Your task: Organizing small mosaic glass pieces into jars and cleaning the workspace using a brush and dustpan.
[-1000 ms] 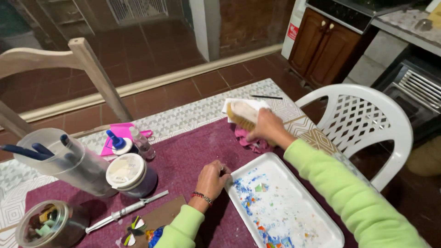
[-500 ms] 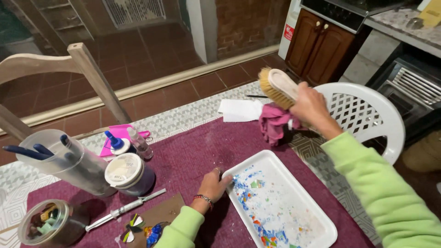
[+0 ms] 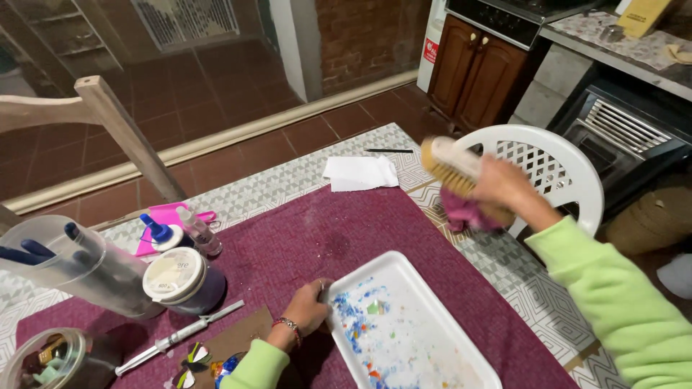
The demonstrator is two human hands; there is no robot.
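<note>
A scrub brush [image 3: 448, 167] with pale bristles and a pink cloth [image 3: 463, 214] are gripped together in the closed right hand [image 3: 499, 184], raised above the counter's [image 3: 497, 266] far right edge, in front of a white plastic chair [image 3: 555, 167]. The near corner of a white tray [image 3: 404, 268], strewn with coloured fragments, is pinched by the left hand [image 3: 308, 307] on the maroon mat [image 3: 303, 230]. To the left, a lidded jar [image 3: 180, 281], a glue bottle [image 3: 160, 233] and a craft knife [image 3: 180, 336] are noted; a white paper [image 3: 359, 173] lies beyond.
</note>
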